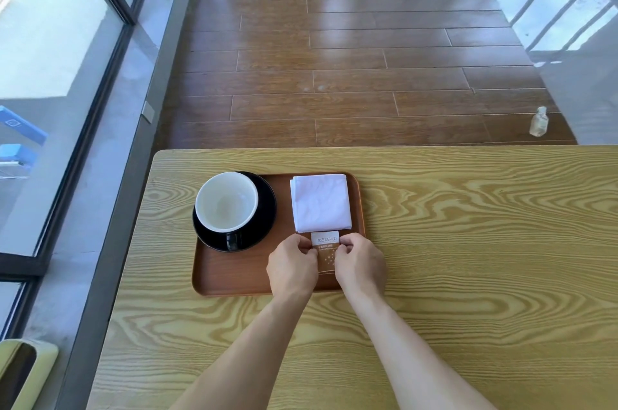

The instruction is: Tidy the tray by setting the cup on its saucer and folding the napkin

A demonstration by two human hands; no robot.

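A brown tray (234,279) lies on the wooden table. On its left side a cup (226,202), white inside and black outside, stands upright on a black saucer (266,209), its handle pointing toward me. A white napkin (321,202) lies folded into a neat square on the tray's right side. Just below the napkin, my left hand (291,267) and my right hand (360,264) pinch the two sides of a small brown and white sugar packet (326,250) held over the tray.
The pale wood-grain table (468,242) stretches far to the right and toward me. Beyond its far edge is a dark plank floor with a small clear bottle (539,121) on it. A window frame runs along the left.
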